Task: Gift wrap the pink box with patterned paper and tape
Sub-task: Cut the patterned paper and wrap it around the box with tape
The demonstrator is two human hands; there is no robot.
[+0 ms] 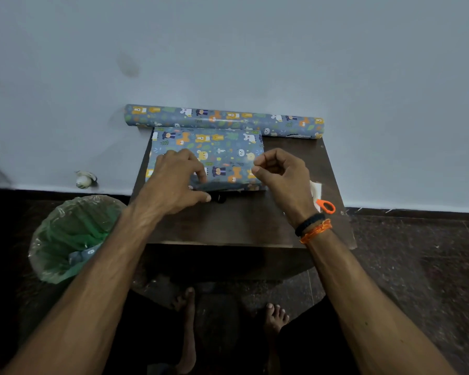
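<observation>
The box [222,152] lies on the small dark table [236,226], covered all over in blue paper with cartoon animals; no pink shows. My left hand [178,180] rests on its near left part, fingers bent down over the front edge and thumb against the front face. My right hand [280,171] hovers at the box's near right corner with fingers curled and fingertips pinched together; a piece of tape in the pinch cannot be made out. The roll of matching paper [224,120] lies along the wall behind the box.
Orange-handled scissors [326,206] and a white tape piece or dispenser [316,189] sit at the table's right edge. A bin with a green liner [71,236] stands on the floor to the left. A small dark object [220,198] lies before the box. Bare feet are below.
</observation>
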